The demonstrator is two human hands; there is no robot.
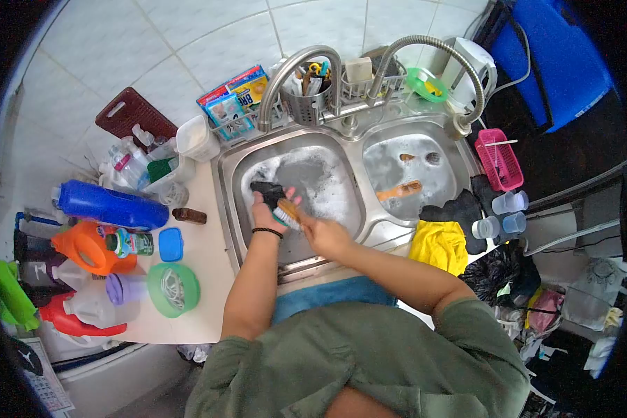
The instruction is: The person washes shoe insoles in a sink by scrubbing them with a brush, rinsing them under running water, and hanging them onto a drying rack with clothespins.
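Note:
Over the left sink basin [359, 188], which holds soapy water, both my hands are at work. My left hand [263, 214], with a dark band at the wrist, grips a small black item [267, 189] whose kind I cannot make out. In my right hand [329, 238] is a scrub brush [287, 210] with a wooden handle and pale bristles. Its bristle end is against or just beside my left hand and the black item. A second wooden brush [400, 190] floats in the sudsy right basin [439, 129], below two small brown and dark objects.
Two curved faucets [265, 104] rise behind the basins. Several bottles, a blue bottle [111, 205] and a green bowl [190, 279] crowd the left counter. To the right lie a yellow cloth [439, 247], dark cloth [456, 214], a pink basket [500, 164] and several small cups.

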